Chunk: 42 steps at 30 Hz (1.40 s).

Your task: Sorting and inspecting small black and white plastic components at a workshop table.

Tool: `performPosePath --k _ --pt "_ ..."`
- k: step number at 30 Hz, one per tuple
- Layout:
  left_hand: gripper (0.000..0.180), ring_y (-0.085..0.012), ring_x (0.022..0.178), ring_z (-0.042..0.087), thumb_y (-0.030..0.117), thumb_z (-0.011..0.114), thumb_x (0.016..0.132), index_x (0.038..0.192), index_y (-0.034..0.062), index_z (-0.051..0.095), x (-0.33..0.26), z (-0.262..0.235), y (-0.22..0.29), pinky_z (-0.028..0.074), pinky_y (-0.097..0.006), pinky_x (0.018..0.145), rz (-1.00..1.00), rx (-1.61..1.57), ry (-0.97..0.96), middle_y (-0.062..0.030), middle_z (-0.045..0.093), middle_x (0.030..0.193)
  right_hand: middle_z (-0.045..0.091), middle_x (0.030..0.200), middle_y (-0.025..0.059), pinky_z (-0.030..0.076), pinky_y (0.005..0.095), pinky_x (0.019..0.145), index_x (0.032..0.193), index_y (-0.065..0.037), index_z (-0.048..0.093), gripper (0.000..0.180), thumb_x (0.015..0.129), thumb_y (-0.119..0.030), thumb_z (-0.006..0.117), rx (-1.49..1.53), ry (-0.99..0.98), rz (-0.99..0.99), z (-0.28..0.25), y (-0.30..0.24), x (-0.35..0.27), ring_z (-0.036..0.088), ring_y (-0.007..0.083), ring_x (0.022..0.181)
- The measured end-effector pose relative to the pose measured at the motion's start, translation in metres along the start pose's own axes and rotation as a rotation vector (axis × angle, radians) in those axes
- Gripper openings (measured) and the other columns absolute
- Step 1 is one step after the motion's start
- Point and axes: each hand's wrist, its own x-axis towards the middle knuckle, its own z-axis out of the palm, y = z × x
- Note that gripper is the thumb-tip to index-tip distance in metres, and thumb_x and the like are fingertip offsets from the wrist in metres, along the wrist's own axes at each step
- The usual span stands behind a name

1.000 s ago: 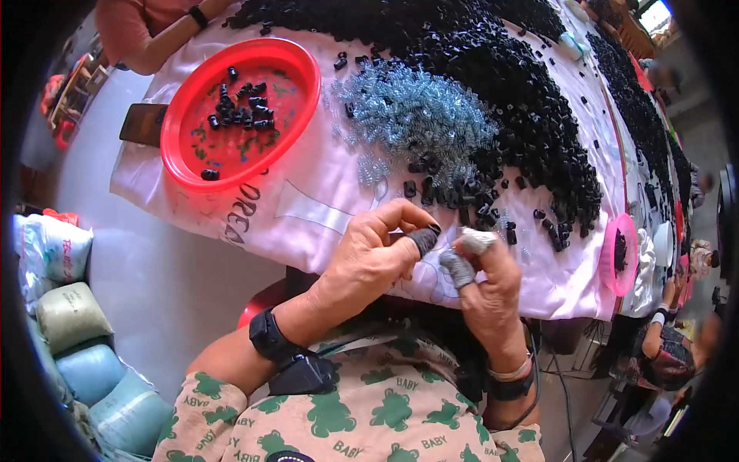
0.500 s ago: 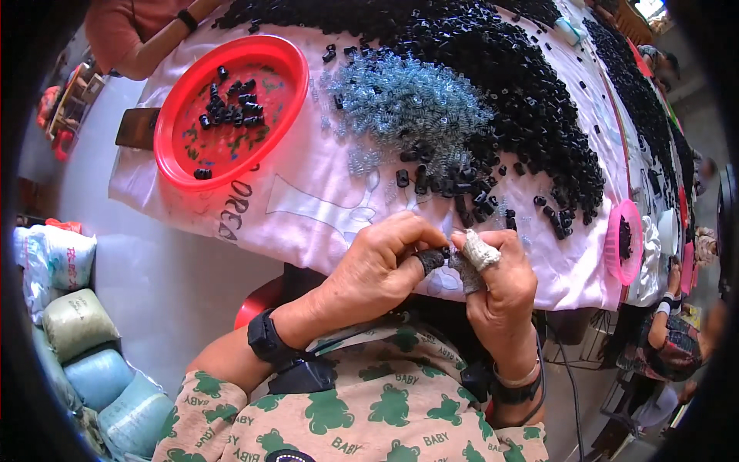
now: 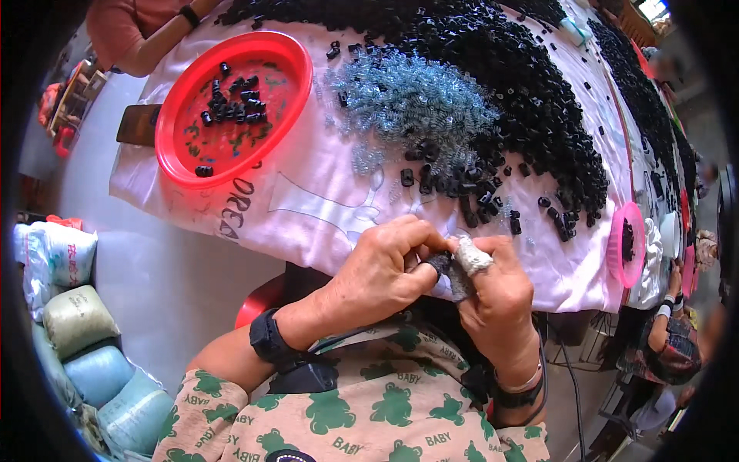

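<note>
My left hand (image 3: 391, 258) and my right hand (image 3: 500, 289) meet fingertip to fingertip at the table's near edge. Both are closed in a pinch, and whatever sits between the fingers is hidden. Dark wrapping covers my left thumb; pale and grey wraps cover fingers of my right hand. Just beyond them lie loose small black plastic parts (image 3: 446, 185). Farther back is a heap of pale blue, see-through springs (image 3: 416, 100), with a large heap of black parts (image 3: 539, 131) behind and to its right.
A red round tray (image 3: 171, 158) holding several black parts stands at the left, on the pink cloth (image 3: 296, 231). A pink basket (image 3: 633, 266) is at the right edge. Another person's arm (image 3: 158, 50) rests at the far left. Stuffed sacks (image 3: 81, 319) lie on the floor.
My hands have drawn closer together, the left shifting slightly right. The small dark piece seen between the fingertips before is now covered.
</note>
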Motion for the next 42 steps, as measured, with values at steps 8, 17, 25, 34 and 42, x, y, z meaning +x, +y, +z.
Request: performPosePath --k 8,17,25,34,42 --pt "0.024 -0.0039 0.063 0.055 0.001 0.05 0.083 0.104 -0.0014 0.062 0.001 -0.003 0.002 0.044 -0.018 0.056 -0.246 -0.506 -0.123 -0.0015 0.062 0.08 0.061 0.095 0.0132 0.053 0.0308 0.074 0.112 -0.001 0.063 0.045 0.071 0.014 0.059 0.323 0.185 0.198 0.011 0.009 -0.016 0.065 0.0253 0.084" --pt "0.019 -0.0043 0.058 0.052 0.009 0.056 0.09 0.105 0.0003 0.062 0.001 0.0 0.001 0.042 -0.018 0.053 -0.244 -0.53 -0.133 -0.0011 0.06 0.073 0.059 0.099 0.0129 0.051 0.0304 0.075 0.111 -0.004 0.066 0.048 0.067 0.014 0.058 0.259 0.124 0.106 0.003 0.007 -0.013 0.063 0.0266 0.087" --pt "0.02 -0.0032 0.059 0.054 0.008 0.053 0.089 0.105 0.0001 0.063 0.002 0.003 -0.006 0.043 -0.017 0.051 -0.266 -0.636 -0.1 0.0003 0.059 0.071 0.057 0.099 0.0129 0.051 0.0317 0.074 0.114 -0.003 0.065 0.048 0.068 0.012 0.061 0.227 0.143 0.069 0.007 0.005 -0.012 0.061 0.0272 0.088" --pt "0.019 -0.0037 0.058 0.055 0.007 0.055 0.089 0.105 -0.0006 0.063 -0.002 0.009 -0.005 0.043 -0.017 0.051 -0.284 -0.637 -0.051 0.0 0.06 0.073 0.056 0.098 0.0146 0.049 0.0351 0.076 0.114 0.0 0.064 0.052 0.065 0.014 0.055 0.212 0.086 0.026 0.008 0.006 -0.012 0.058 0.0301 0.09" --pt "0.019 -0.0037 0.058 0.053 0.013 0.059 0.092 0.104 -0.0003 0.063 0.0 0.007 -0.001 0.041 -0.018 0.051 -0.278 -0.6 -0.046 0.0 0.059 0.07 0.058 0.103 0.0153 0.05 0.0313 0.079 0.116 0.0 0.061 0.049 0.072 0.015 0.05 0.367 0.141 0.195 0.006 0.008 -0.018 0.061 0.028 0.091"
